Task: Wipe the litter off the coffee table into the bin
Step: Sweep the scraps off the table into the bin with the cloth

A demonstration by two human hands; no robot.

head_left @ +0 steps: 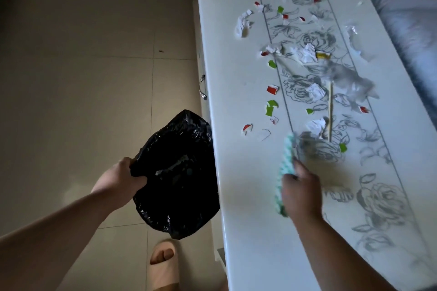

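A white coffee table [238, 92] with grey flower prints runs up the right half of the view. Torn paper litter [307, 53] in white, red and green lies scattered over it, with a thin wooden stick [330, 111] and clear plastic wrap [350, 80]. My right hand [301, 192] grips a teal and white cloth [285, 172] pressed on the tabletop near the close end of the litter. My left hand [123, 178] holds the rim of a bin lined with a black bag [176, 172], held beside the table's left edge, below the top.
Beige floor tiles [82, 66] fill the left side. A drawer handle [202, 87] sticks out of the table's side above the bin. My slippered foot [163, 264] stands near the table's base. A grey sofa [402, 2] borders the table at the right.
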